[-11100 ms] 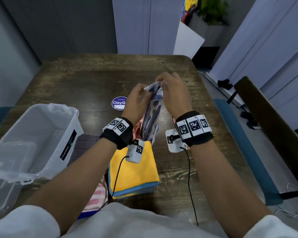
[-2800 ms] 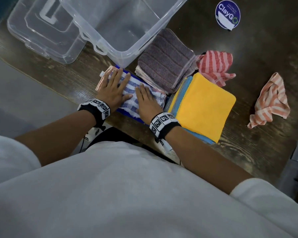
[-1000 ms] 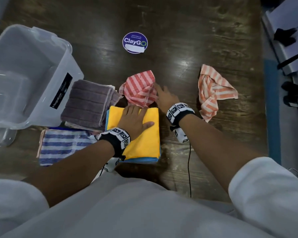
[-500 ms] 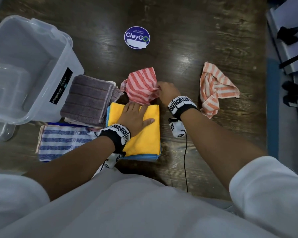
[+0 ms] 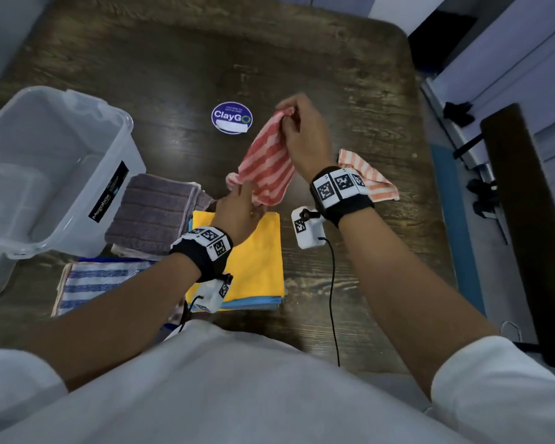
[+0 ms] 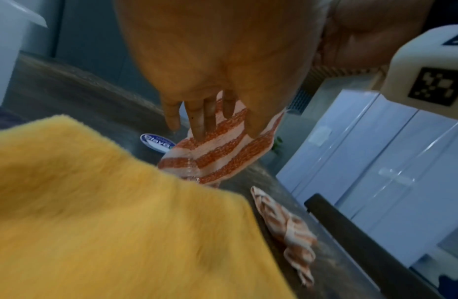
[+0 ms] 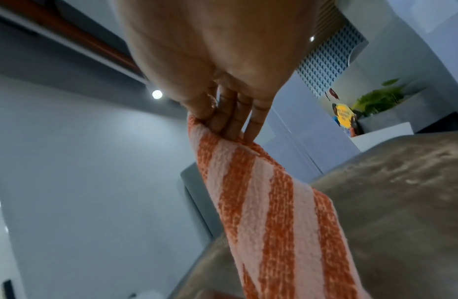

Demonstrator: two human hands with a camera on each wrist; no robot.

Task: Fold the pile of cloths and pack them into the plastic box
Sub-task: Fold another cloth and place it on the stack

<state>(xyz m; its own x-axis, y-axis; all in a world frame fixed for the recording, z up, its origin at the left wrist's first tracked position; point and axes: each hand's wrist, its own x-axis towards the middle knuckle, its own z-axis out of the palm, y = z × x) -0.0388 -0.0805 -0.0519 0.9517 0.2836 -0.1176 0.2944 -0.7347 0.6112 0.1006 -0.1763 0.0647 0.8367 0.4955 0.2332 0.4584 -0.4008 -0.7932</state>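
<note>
The right hand [image 5: 305, 136] holds the red striped cloth [image 5: 266, 161] up by its top corner, with its grip pinched tight. The left hand [image 5: 237, 213] has its grip closed on the bottom corner. The cloth hangs above the tabletop [image 5: 173, 75], near the folded yellow cloth [image 5: 263, 251]. The plastic box [image 5: 77, 193] sits at the left.
</note>
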